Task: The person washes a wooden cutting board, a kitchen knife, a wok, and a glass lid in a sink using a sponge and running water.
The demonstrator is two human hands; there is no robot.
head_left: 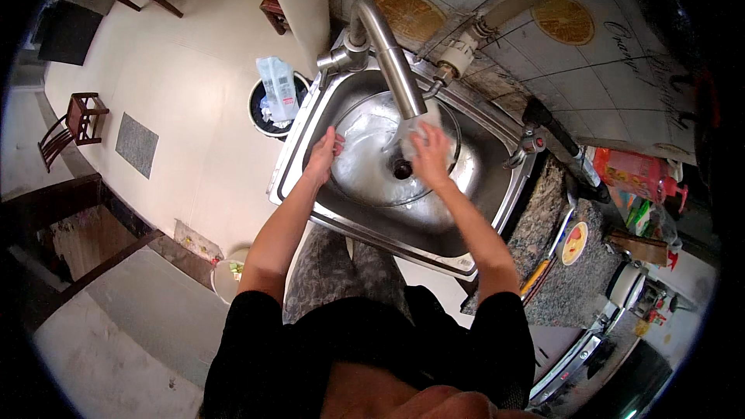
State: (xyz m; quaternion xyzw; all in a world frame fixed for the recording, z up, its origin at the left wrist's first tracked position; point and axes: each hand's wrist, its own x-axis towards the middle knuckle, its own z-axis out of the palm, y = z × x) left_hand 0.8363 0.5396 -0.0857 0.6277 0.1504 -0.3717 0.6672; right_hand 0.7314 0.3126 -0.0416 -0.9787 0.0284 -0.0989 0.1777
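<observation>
A large round lid that looks like clear glass [358, 140], with a thin dark rim, is tilted inside the steel sink [489, 178]. My left hand [324, 155] is closed on its left edge, thumb up and fingers curled at the rim. On the lid's right side, my right hand [431, 154] presses a pale, wet cloth [425, 122], which is blurred by motion. The steel faucet [392, 62] reaches over the lid, its spout end just above the cloth. A dark round spot, drain or knob, shows near the lid's middle; I cannot tell which.
Right of the sink, a stone counter [570, 287] carries a small bowl [573, 243], a yellow-handled utensil [534, 278] and a pink pump bottle [640, 174]. A lined bin [256, 112] stands left of the sink. A small chair [80, 119] is farther left.
</observation>
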